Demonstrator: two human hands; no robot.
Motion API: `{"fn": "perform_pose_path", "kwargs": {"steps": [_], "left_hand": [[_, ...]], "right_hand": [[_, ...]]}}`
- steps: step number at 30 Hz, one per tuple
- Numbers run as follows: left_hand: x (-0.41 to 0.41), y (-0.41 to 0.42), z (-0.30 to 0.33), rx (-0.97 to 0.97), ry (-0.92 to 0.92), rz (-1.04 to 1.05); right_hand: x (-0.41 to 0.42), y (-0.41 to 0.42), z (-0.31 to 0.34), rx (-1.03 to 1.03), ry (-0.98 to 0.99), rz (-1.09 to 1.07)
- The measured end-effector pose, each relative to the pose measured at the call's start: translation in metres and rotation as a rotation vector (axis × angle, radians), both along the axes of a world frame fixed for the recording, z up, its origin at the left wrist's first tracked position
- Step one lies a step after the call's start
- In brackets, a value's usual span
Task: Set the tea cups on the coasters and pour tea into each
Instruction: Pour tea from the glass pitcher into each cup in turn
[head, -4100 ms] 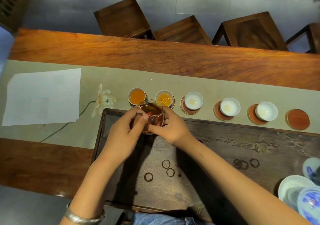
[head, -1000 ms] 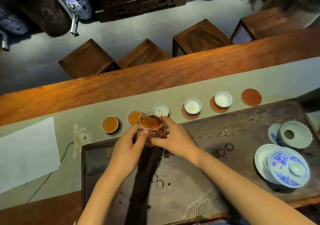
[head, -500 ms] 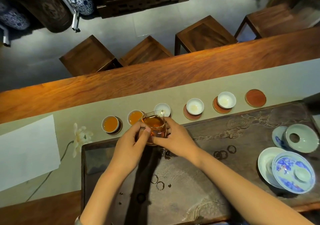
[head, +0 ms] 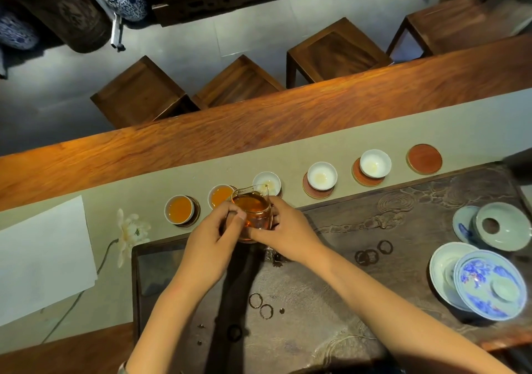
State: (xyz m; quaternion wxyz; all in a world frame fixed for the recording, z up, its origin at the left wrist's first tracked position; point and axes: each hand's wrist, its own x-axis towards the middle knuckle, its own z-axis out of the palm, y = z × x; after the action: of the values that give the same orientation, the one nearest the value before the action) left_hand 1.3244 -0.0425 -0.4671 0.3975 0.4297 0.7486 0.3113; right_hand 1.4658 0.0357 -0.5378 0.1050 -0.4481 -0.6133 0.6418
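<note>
A row of small white cups stands on round red coasters along the beige runner. The first cup [head: 179, 209] and second cup [head: 220, 195] from the left hold amber tea. My left hand [head: 211, 239] and my right hand [head: 283, 231] both grip a glass pitcher of tea [head: 251, 209], its spout over the third cup [head: 269, 182]. The fourth cup [head: 321, 176] and fifth cup [head: 375, 163] hold only a pale trace. The last coaster [head: 424, 159] at the right is bare.
A dark carved tea tray [head: 374, 273] lies under my arms. Blue-and-white lidded bowls and saucers [head: 486, 281] and a pale green lid [head: 502, 227] stand at its right. A white paper sheet [head: 40, 258] and a flower [head: 129, 229] lie left. Wooden stools stand beyond the table.
The pitcher moved right from the second cup to the third cup, held by both hands. The second cup now holds tea. The view has swung left and tilted.
</note>
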Motion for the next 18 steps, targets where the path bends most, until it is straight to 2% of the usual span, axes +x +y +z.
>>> {"fn": "perform_pose_path", "kwargs": {"steps": [18], "left_hand": [[-0.001,-0.0053,-0.0023,-0.004,0.026,0.002]], "right_hand": [[0.0007,-0.0045,0.0004,-0.035,-0.008,0.012]]}}
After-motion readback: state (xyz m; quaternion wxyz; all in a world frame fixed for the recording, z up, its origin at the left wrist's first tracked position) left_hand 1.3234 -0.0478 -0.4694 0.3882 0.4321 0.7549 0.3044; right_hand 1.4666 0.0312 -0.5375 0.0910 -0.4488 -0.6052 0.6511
